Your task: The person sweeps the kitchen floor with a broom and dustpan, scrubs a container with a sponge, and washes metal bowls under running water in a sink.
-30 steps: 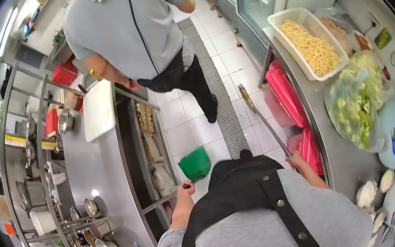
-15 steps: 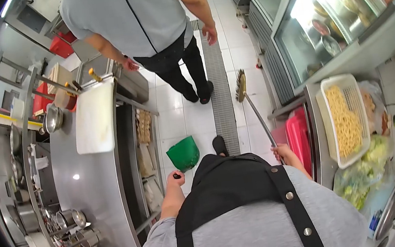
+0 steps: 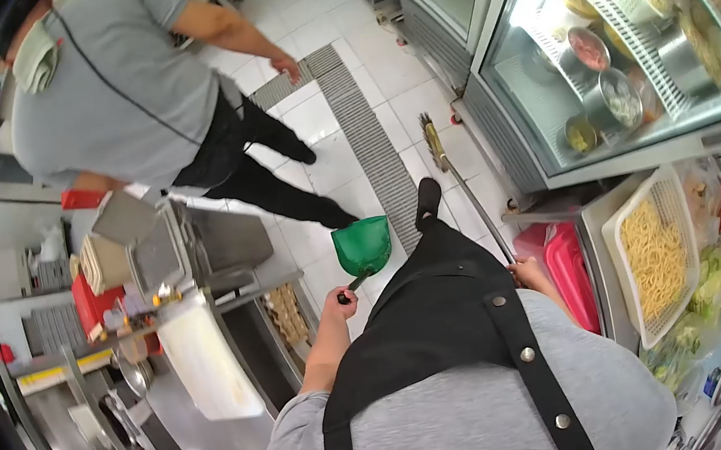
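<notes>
My left hand (image 3: 340, 304) is closed around the dark handle of a green dustpan (image 3: 363, 244), whose pan hangs in front of me over the white floor tiles. My right hand (image 3: 529, 274) grips the long grey handle of a broom (image 3: 477, 208). The broom's bristled head is near the floor ahead of me, to the right of the drain grate (image 3: 363, 139). One of my dark shoes (image 3: 429, 200) stands beside the grate.
A co-worker (image 3: 124, 92) is ahead on the left. On the left, a steel counter (image 3: 211, 437) carries a white cutting board (image 3: 206, 356). To the right are a glass-door fridge (image 3: 506, 90), a pink container (image 3: 572, 280) and a white basket (image 3: 624, 260) of noodles.
My view has turned to the right and moved forward. The co-worker has stepped toward the left side. The dustpan has swung forward, its handle now visible, and both tools stay in my hands.
</notes>
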`<action>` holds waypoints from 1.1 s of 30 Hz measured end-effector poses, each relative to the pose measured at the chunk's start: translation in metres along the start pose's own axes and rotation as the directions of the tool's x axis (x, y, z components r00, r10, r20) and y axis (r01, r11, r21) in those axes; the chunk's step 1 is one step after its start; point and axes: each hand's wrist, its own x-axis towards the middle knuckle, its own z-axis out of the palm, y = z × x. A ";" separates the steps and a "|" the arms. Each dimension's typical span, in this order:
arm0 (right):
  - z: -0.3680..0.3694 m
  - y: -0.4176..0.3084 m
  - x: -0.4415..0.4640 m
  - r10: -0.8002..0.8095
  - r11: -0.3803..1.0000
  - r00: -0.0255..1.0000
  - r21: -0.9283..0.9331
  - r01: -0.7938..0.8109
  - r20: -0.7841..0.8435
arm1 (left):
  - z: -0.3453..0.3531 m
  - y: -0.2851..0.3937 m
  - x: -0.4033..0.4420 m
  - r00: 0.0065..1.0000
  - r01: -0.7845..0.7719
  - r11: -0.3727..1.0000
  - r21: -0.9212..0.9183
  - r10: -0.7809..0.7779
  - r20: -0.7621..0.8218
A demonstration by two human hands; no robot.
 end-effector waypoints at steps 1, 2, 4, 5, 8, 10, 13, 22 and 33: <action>0.000 -0.021 0.017 -0.001 1.000 1.000 -0.021 0.001 -0.024 | 0.030 0.009 0.001 1.000 -0.001 1.000 -0.008 0.001 0.011; -0.001 -0.042 0.030 0.009 1.000 1.000 0.002 -0.009 -0.001 | 0.056 0.023 0.004 0.998 0.057 0.998 0.019 -0.058 0.037; -0.009 -0.086 0.051 -0.014 1.000 1.000 0.003 0.014 0.024 | 0.119 0.030 -0.017 0.994 0.084 0.993 -0.079 -0.078 0.073; -0.011 -0.111 0.058 -0.026 0.999 0.999 -0.046 0.027 0.029 | 0.150 0.039 -0.032 0.993 0.089 0.988 -0.127 -0.078 0.088; -0.017 -0.170 0.094 -0.049 0.996 0.998 -0.076 0.052 0.039 | 0.231 0.081 -0.015 0.985 0.130 0.968 -0.215 -0.102 0.136; -0.026 -0.204 0.122 -0.034 0.991 0.997 -0.130 0.044 0.074 | 0.279 0.093 -0.008 0.975 0.121 0.971 -0.207 -0.077 0.208; -0.022 -0.276 0.140 -0.037 0.974 0.998 -0.222 0.047 0.046 | 0.352 0.109 0.010 0.981 0.029 0.981 -0.193 0.009 0.195; 0.036 -0.436 0.205 -0.269 0.814 0.958 -0.555 0.170 -0.100 | 0.538 0.194 0.043 0.989 -0.058 0.990 0.125 0.040 0.141; 0.135 -0.577 0.292 -0.314 0.765 0.920 -0.636 0.099 -0.235 | 0.756 0.310 0.100 1.000 -0.006 0.872 0.490 0.009 -0.003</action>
